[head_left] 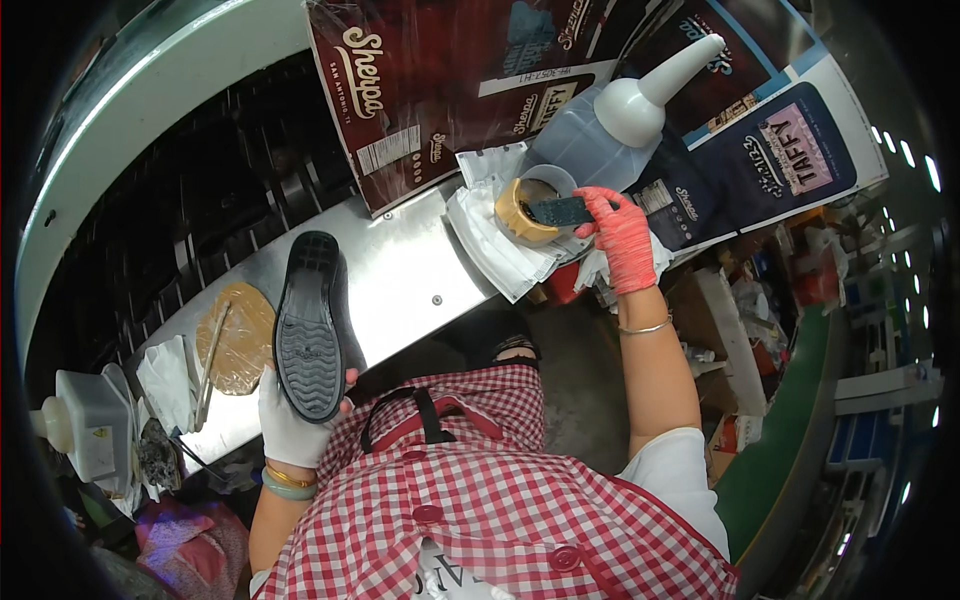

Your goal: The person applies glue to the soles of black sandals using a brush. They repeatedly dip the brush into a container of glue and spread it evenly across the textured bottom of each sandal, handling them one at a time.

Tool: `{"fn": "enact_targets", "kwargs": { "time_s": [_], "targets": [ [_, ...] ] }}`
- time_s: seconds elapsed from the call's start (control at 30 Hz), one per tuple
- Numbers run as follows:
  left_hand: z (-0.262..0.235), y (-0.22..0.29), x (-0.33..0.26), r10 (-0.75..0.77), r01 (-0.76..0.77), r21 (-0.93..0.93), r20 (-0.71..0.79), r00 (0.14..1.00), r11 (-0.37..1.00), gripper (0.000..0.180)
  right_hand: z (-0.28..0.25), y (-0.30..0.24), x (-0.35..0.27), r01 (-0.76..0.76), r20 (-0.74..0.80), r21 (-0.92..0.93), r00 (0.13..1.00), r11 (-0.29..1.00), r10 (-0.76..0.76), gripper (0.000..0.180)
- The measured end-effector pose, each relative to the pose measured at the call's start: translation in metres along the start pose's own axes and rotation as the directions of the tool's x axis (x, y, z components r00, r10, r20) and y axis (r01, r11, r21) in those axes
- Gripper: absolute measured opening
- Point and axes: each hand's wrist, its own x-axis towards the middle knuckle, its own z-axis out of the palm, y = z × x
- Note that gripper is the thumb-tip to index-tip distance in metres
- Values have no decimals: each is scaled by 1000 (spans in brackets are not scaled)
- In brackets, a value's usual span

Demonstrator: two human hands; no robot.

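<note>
My left hand (290, 430), in a white glove with bare fingertips, is closed around the heel end of a black shoe (310, 345). The shoe's ridged sole faces up and its toe points away over the metal ledge. In a coral-red glove, my right hand (625, 240) pinches a dark flat-handled tool (560, 211). That tool's far end reaches into a small cup wrapped in yellow tape (514, 212), so its tip is hidden. White paper (480, 235) lies around the cup. Just behind stands a translucent squeeze bottle (590, 135) with a white nozzle.
A metal ledge (400, 270) runs along a dark conveyor (270, 190). Left of the shoe lie a tan film-wrapped pad (240, 345) and a thin stick (212, 365). A white plastic container (85, 425) stands far left. Printed cartons (430, 90) rise behind the bottle.
</note>
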Motion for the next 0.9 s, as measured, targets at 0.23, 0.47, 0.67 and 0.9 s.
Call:
{"fn": "enact_targets", "kwargs": {
  "time_s": [0.23, 0.47, 0.67, 0.9],
  "targets": [
    [19, -4, 20, 53, -27, -118, 222, 974, 993, 59, 54, -14, -50, -98, 134, 456, 990, 884, 41, 23],
    [41, -6, 16, 90, -13, -208, 367, 926, 978, 64, 145, -62, -130, -158, 432, 460, 900, 874, -65, 25],
    [48, -5, 5, 98, 11, -258, 406, 909, 966, 69, 159, -64, -137, -176, 487, 440, 870, 881, -70, 24],
    [52, -5, 7, 101, -6, -206, 455, 885, 979, 73, 156, -68, -144, -159, 472, 402, 880, 901, -55, 23]
  ]
}}
